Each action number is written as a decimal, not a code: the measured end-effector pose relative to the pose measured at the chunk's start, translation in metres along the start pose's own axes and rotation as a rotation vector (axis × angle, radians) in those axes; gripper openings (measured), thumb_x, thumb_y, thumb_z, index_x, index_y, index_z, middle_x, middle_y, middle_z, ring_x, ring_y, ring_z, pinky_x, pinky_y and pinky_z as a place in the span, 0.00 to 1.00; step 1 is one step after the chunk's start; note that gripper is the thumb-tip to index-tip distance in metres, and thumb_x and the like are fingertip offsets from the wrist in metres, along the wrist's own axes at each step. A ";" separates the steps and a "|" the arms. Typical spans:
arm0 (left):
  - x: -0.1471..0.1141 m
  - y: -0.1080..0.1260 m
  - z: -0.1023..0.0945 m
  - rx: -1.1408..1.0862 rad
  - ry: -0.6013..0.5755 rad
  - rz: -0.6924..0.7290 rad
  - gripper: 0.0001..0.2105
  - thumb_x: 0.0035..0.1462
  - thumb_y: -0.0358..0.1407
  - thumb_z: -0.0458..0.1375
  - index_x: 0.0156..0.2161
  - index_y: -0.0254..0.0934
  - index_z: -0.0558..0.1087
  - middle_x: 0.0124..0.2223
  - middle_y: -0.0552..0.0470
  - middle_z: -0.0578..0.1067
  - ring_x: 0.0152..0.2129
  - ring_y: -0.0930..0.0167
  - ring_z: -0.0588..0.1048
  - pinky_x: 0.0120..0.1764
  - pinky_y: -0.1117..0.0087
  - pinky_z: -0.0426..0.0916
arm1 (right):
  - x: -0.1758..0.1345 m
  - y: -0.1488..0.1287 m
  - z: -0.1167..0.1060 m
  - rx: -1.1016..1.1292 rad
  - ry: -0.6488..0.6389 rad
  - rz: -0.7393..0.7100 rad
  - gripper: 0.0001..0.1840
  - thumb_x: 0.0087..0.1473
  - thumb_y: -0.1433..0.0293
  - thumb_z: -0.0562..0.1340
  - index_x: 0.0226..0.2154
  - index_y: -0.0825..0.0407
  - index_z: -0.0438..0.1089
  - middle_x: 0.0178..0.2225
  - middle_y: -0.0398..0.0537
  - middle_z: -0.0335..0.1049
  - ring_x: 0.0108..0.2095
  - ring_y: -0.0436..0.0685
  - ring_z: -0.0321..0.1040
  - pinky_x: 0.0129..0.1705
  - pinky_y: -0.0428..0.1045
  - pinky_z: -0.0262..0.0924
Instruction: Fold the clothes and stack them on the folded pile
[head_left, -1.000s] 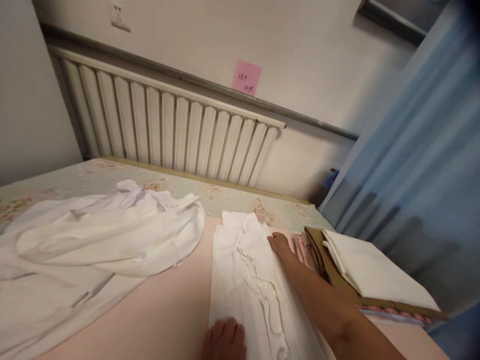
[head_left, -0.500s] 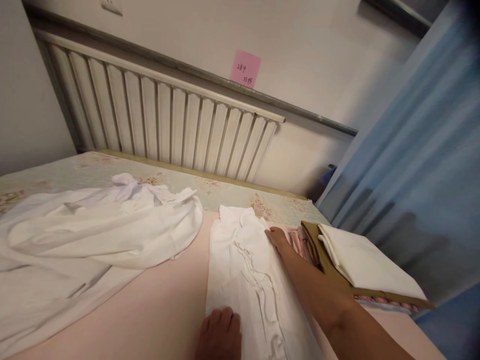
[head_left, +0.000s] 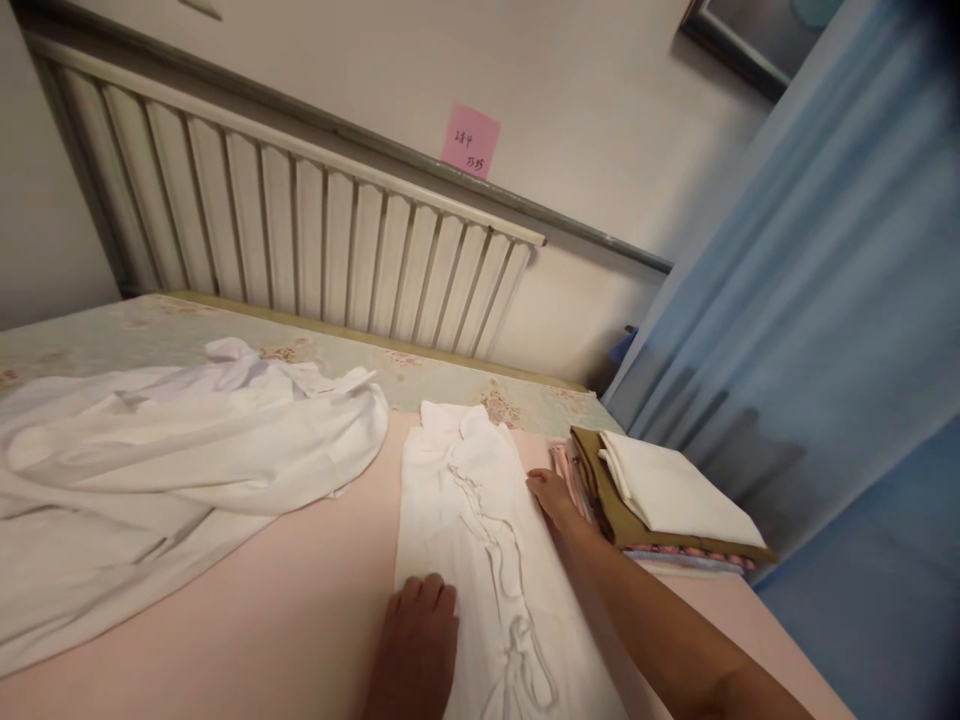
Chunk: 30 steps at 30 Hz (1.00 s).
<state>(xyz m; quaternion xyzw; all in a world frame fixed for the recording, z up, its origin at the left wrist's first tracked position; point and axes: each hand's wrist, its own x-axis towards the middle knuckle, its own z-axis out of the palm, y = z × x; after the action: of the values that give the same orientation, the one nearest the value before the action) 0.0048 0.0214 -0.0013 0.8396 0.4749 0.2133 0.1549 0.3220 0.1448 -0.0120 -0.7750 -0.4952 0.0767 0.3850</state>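
A long white garment (head_left: 435, 510), folded narrow with a wavy ruffle and a tie down its front, lies lengthwise on the pink sheet (head_left: 315, 590). My left hand (head_left: 421, 625) rests palm down on its left side near the bottom of the view, fingers stretched forward. Farther up, my right hand (head_left: 553, 497) is at the garment's right edge, with fingers bent and closed on the cloth there. The fingertips' underside is hidden. To the left, a loose, rumpled white cloth (head_left: 225, 450) is spread out.
A stack of folded clothes, with a white folded cloth (head_left: 682, 490) over a brown one (head_left: 596, 490), stands right of my right hand. Blue curtains (head_left: 765, 330) hang beyond it. A radiator (head_left: 300, 230) and a pink note (head_left: 471, 140) are at the back wall.
The view has shifted, so most things appear farther left. My right hand has come slightly nearer along the garment's right edge. My left hand stays on the garment.
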 end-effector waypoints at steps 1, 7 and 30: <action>0.000 0.000 0.000 0.000 -0.006 0.000 0.14 0.61 0.26 0.47 0.42 0.39 0.74 0.43 0.50 0.72 0.41 0.65 0.65 0.47 0.61 0.56 | -0.007 0.001 -0.001 -0.006 0.016 -0.004 0.10 0.55 0.67 0.60 0.37 0.54 0.73 0.33 0.49 0.74 0.33 0.55 0.71 0.38 0.50 0.66; 0.001 0.001 -0.002 0.010 -0.016 0.003 0.15 0.61 0.27 0.46 0.44 0.39 0.74 0.44 0.49 0.72 0.42 0.65 0.65 0.48 0.60 0.57 | -0.039 -0.003 0.006 -0.042 0.092 -0.132 0.23 0.52 0.65 0.55 0.49 0.55 0.70 0.39 0.52 0.76 0.39 0.57 0.71 0.43 0.49 0.64; 0.001 -0.002 0.001 0.032 0.000 0.030 0.15 0.61 0.27 0.47 0.45 0.39 0.74 0.47 0.48 0.73 0.44 0.65 0.68 0.49 0.59 0.61 | -0.039 -0.003 0.008 -0.174 0.111 -0.265 0.20 0.52 0.71 0.56 0.47 0.56 0.70 0.46 0.55 0.73 0.47 0.60 0.69 0.52 0.52 0.60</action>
<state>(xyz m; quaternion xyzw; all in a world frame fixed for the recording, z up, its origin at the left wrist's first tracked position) 0.0038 0.0235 -0.0026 0.8490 0.4657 0.2079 0.1380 0.2964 0.1176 -0.0256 -0.7364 -0.5758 -0.0606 0.3501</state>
